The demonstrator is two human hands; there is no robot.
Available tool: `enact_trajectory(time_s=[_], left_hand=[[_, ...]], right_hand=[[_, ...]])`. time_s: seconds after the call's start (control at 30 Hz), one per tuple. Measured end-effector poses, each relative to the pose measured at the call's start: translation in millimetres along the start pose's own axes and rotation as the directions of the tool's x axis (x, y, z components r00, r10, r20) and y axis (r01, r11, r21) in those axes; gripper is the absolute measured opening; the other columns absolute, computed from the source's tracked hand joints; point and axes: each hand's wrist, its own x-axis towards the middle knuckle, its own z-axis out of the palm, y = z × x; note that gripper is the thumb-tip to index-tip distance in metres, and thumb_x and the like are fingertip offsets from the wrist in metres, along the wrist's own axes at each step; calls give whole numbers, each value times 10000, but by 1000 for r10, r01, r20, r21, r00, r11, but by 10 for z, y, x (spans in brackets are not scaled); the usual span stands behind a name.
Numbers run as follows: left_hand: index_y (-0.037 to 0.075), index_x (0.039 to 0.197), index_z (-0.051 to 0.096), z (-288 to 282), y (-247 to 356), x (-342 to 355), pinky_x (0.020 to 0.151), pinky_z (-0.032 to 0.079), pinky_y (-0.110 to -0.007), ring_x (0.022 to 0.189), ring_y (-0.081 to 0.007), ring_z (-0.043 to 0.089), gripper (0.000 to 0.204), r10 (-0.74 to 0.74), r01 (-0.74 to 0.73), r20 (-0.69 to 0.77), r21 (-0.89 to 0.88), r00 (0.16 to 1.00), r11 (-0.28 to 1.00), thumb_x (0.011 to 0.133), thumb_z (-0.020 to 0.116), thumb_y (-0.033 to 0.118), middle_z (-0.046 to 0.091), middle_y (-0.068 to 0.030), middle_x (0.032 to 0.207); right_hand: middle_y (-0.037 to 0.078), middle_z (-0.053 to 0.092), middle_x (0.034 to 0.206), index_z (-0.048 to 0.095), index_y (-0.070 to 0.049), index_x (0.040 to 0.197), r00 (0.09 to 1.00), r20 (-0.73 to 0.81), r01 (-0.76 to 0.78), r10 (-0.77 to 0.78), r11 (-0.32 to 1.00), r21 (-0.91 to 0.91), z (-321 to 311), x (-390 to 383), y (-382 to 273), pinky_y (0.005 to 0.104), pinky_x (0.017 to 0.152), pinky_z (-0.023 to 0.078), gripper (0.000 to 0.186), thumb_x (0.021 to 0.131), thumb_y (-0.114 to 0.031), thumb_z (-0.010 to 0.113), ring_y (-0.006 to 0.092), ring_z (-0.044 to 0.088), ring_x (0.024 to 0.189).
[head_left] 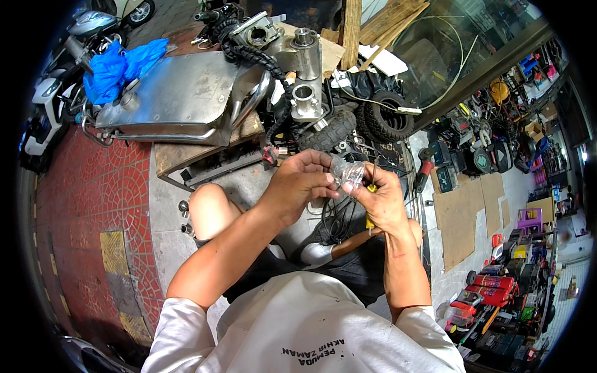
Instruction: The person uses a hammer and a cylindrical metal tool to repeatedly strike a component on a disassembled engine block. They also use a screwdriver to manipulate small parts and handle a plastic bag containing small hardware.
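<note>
At the middle of the frame I can see the left hand and the right hand close together, thumbs and fingers pinching a small clear bag between them, while a yellow-handled tool is tucked in the right hand's grasp. Just above them, some tyres sit near metal fittings at the upper middle, and a metal case with a blue bag beside it fills the upper left, with flat cardboard lying on the floor at the right
</note>
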Motion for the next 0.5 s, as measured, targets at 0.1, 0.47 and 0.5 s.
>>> enact_trajectory(time_s=[0.1, 0.47, 0.5], left_hand=[[-11, 1155, 587, 30, -15, 9, 811, 627, -368, 909, -231, 715, 261, 4, -4, -6, -22, 1000, 1000, 911, 678, 7, 699, -142, 1060], [-32, 1140, 592, 113, -79, -28, 763, 640, -370, 857, -225, 719, 201, 1, 0, -50, 17, 999, 1000, 964, 646, 48, 694, -144, 1017], [-33, 1143, 598, 100, -85, -27, 781, 641, -387, 869, -231, 724, 208, 11, -11, -38, 14, 999, 1000, 964, 653, 56, 701, -144, 1017]], right_hand=[[-21, 635, 820, 725, 2, 951, 1000, -29, 3, -3, 1000, -17, 6, -13, 41, 246, 663, 428, 103, 867, -34, 773, 51, 520, 738], [-2, 566, 765, 698, 2, 890, 972, -155, 148, -179, 970, -194, 76, -9, 36, 258, 634, 413, 109, 830, -18, 787, 87, 484, 704], [-3, 562, 766, 696, 1, 888, 972, -166, 136, -164, 976, -169, 78, -12, 57, 257, 633, 412, 110, 831, -19, 788, 85, 484, 706]])
